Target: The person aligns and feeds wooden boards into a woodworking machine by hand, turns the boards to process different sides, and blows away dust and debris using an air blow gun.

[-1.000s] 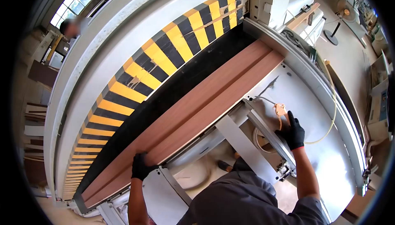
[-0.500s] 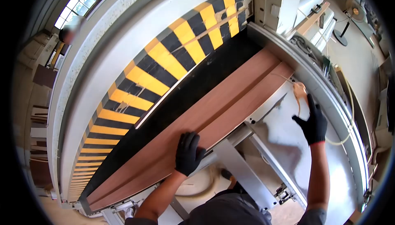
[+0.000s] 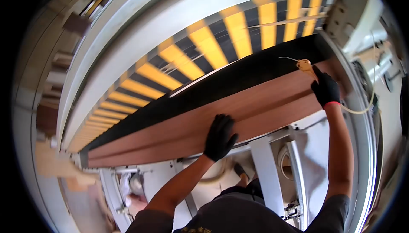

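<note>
My left hand (image 3: 220, 137), in a black glove, lies with its fingers spread on the long reddish-brown boards (image 3: 187, 122) at the middle of the machine bed. My right hand (image 3: 326, 89), also gloved in black, is closed round an orange air blow gun (image 3: 305, 66) with a thin bent nozzle. The gun is above the right end of the boards, its nozzle pointing left over the black bed (image 3: 255, 73). A pale hose (image 3: 360, 112) runs from beside my right hand toward the machine's right edge.
A yellow-and-black striped beam (image 3: 238, 32) curves along the far side of the bed. Grey metal frame bars (image 3: 266, 177) are in front of me, with the metal rail (image 3: 355, 147) on the right. Stacked boards (image 3: 47, 115) stand at the far left.
My left hand has moved right along the boards and lies flatter. My right hand has carried the blow gun forward from over the metal plate to above the boards. The view has turned.
</note>
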### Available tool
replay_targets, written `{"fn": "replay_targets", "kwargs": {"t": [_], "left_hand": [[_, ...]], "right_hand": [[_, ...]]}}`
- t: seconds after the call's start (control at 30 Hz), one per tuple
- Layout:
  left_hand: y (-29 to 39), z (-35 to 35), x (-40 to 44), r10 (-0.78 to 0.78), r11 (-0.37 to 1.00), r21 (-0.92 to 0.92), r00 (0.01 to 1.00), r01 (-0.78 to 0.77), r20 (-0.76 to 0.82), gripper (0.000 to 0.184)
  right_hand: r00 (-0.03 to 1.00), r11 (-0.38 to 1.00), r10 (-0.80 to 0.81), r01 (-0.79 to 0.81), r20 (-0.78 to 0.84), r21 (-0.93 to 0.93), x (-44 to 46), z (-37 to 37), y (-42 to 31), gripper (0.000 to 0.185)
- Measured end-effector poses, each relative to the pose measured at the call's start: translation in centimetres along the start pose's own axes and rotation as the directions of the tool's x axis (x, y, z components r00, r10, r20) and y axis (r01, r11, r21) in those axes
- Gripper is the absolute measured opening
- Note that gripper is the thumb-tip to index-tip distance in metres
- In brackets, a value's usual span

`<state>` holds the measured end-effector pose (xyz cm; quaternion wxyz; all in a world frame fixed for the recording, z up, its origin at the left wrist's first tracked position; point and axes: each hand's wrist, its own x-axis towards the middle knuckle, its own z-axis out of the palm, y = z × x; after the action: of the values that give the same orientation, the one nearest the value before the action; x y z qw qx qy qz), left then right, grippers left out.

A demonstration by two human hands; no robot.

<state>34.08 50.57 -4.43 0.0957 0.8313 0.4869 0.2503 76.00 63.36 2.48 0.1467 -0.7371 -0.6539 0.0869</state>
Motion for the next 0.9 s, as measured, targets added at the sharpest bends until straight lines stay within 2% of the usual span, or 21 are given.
{"fn": "replay_targets", "kwargs": {"t": [0.07, 0.1, 0.13, 0.2, 0.23, 0.33, 0.4, 0.47, 0.5, 0.53, 0.6, 0.63, 0.67, 0.73, 0.83, 0.9], "left_hand": [[0.4, -0.5, 0.2, -0.055, 0.998, 0.029, 0.998, 0.055, -0.014, 0.051], [0.4, -0.4, 0.1, -0.06, 0.998, 0.004, 0.998, 0.06, -0.017, 0.051], [0.4, -0.4, 0.0, -0.057, 0.998, -0.025, 0.998, 0.057, -0.019, 0.051], [0.4, -0.4, -0.1, -0.068, 0.997, -0.028, 0.997, 0.067, -0.04, 0.051], [0.5, -0.4, 0.0, -0.07, 0.997, -0.032, 0.996, 0.069, -0.047, 0.051], [0.3, -0.6, -0.2, -0.051, 0.998, -0.04, 0.997, 0.049, -0.058, 0.05], [0.2, -0.4, -0.3, -0.037, 0.998, -0.044, 0.997, 0.034, -0.072, 0.049], [0.1, -0.3, -0.4, -0.014, 1.0, -0.029, 0.994, 0.011, -0.107, 0.048], [0.2, -0.4, -0.6, -0.013, 0.999, -0.033, 0.994, 0.009, -0.112, 0.048], [0.2, -0.5, -0.6, -0.027, 1.0, -0.012, 0.995, 0.026, -0.098, 0.048], [0.4, -0.3, -0.4, -0.01, 1.0, -0.021, 0.996, 0.009, -0.087, 0.048], [0.2, 0.0, -0.5, -0.006, 1.0, -0.001, 0.994, 0.006, -0.108, 0.048], [0.1, 0.3, -0.7, 0.0, 1.0, 0.015, 0.992, 0.002, -0.128, 0.048], [0.0, 0.3, -0.6, 0.016, 1.0, 0.018, 0.993, -0.014, -0.118, 0.048], [0.2, 0.2, -0.5, 0.02, 1.0, 0.023, 0.995, -0.018, -0.101, 0.049], [0.1, 0.4, -0.5, 0.038, 0.999, 0.015, 0.994, -0.036, -0.104, 0.049]], "right_hand": [[0.965, 0.985, -0.166, 0.151, 0.201, 0.088, -0.6, 0.5, -2.1, 0.06], [0.955, 0.963, -0.23, 0.196, 0.187, 0.184, -1.2, 1.9, -2.4, 0.059], [0.949, 0.958, -0.247, 0.209, 0.196, 0.195, -1.9, 2.3, -3.5, 0.059], [0.968, 0.979, -0.196, 0.183, 0.156, 0.092, -2.9, 2.1, -5.9, 0.058], [0.909, 0.95, -0.236, 0.142, 0.344, 0.278, -3.3, 1.5, -6.5, 0.057], [0.95, 0.971, -0.187, 0.139, 0.249, 0.195, -4.8, 2.4, -7.9, 0.056], [0.938, 0.962, -0.18, 0.104, 0.297, 0.253, -4.9, 1.9, -7.5, 0.056], [0.987, 0.988, -0.136, 0.129, 0.089, 0.084, -5.3, 1.8, -6.8, 0.056], [0.949, 0.956, -0.075, -0.019, 0.307, 0.294, -5.6, 0.0, -7.3, 0.057], [0.951, 0.957, -0.069, -0.021, 0.3, 0.289, -5.9, 0.4, -6.9, 0.057], [0.971, 0.963, -0.24, 0.239, -0.007, 0.124, -7.0, 1.8, -4.6, 0.057], [0.973, 0.945, -0.192, 0.149, 0.127, 0.29, -7.5, 1.5, -3.6, 0.058], [0.978, 0.978, -0.112, 0.077, 0.177, 0.194, -8.5, 0.1, -4.3, 0.059], [0.996, 0.999, -0.038, 0.037, 0.078, 0.015, -10.2, -0.5, -3.2, 0.059], [0.997, 0.999, 0.044, -0.043, 0.058, -0.022, -12.8, -1.5, 0.1, 0.059], [0.998, 0.998, 0.064, -0.064, 0.007, -0.031, -15.0, -2.4, 2.2, 0.073]]}}
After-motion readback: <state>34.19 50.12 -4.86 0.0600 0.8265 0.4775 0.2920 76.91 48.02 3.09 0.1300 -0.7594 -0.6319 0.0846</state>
